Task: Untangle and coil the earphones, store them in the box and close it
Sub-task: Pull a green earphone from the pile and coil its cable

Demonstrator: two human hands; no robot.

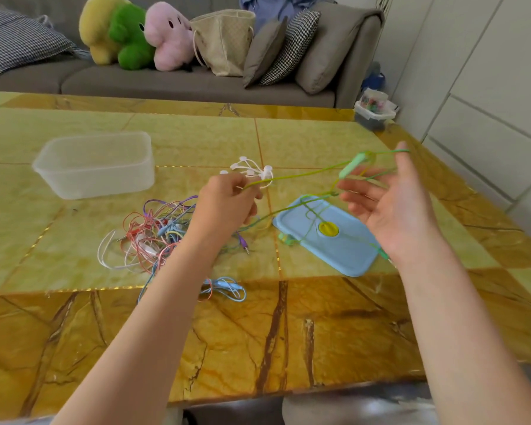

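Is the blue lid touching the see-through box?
Apart. The head view shows the blue lid lying flat on the table's right side, with bare tabletop between it and the clear box at the left.

Grey sofa (pixel 166 84) at the back with cushions (pixel 22 41) and plush toys (pixel 129 35), yellow marble table (pixel 258 332) up front, pale cabinets (pixel 488 72) right.

Bright, even daylight — soft shadows only, a mild sheen on the bench (pixel 319 317). The right hand (pixel 390 207) is motion-blurred; straight lines bow at the edges — wide-angle lens.
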